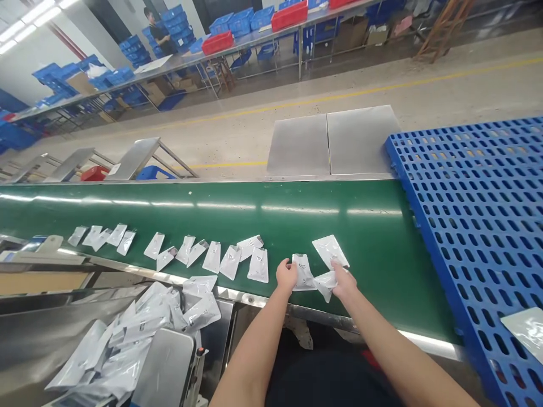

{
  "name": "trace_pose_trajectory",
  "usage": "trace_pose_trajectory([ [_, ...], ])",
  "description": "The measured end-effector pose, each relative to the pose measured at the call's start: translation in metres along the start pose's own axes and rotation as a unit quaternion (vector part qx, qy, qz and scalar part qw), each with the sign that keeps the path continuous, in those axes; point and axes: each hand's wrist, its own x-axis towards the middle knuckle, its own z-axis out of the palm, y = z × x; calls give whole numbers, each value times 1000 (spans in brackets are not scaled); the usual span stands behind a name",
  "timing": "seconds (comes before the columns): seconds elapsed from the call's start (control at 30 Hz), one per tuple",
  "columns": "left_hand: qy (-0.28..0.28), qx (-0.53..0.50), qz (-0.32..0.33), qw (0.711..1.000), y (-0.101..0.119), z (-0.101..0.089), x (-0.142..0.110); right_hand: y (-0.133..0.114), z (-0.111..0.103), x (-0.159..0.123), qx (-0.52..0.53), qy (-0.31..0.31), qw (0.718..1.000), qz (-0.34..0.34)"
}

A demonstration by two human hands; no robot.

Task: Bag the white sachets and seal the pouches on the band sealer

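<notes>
Silver-white foil pouches lie in a loose row across a green conveyor belt (212,209). My left hand (287,275) rests against the left edge of one pouch (304,272), its fingers curled. My right hand (343,281) sits on a second pouch (326,285), which looks pinched and lifted off the belt. A third pouch (331,251) lies just beyond my right fingertips. Left of my hands, a pouch (258,265) is the nearest of the row.
A heap of pouches (119,350) fills a steel chute below the belt's near edge. A blue plastic pallet (466,226) stands at the belt's right end, with a pouch on it. Steel plates lie beyond the belt. A person works by distant tables of blue crates.
</notes>
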Motion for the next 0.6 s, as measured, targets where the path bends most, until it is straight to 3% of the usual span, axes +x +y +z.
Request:
trace_pose_trajectory([
  [0.07,-25,2,11,1000,-1,5,4,-18,-17,18,-33,45,998,-16],
  [0.17,-46,-3,35,998,-5,9,3,-44,-61,44,-83,66,992,-65],
  [0.27,-54,-19,64,996,-9,11,-2,-51,-91,55,-102,149,978,-107],
  [0.33,-53,-37,90,994,-10,12,-9,-46,-87,54,-37,173,984,-35],
  [0.4,-47,-54,117,991,-9,11,-20,-42,-67,55,45,160,985,51],
  [0.43,-44,-61,128,989,-8,9,-27,-43,-55,57,62,161,983,56],
  [0.53,-32,-65,183,980,-5,1,-47,-61,-25,71,34,194,979,-43],
  [0.6,-11,-67,228,971,-2,-8,-57,-79,-19,78,-5,177,976,-123],
])
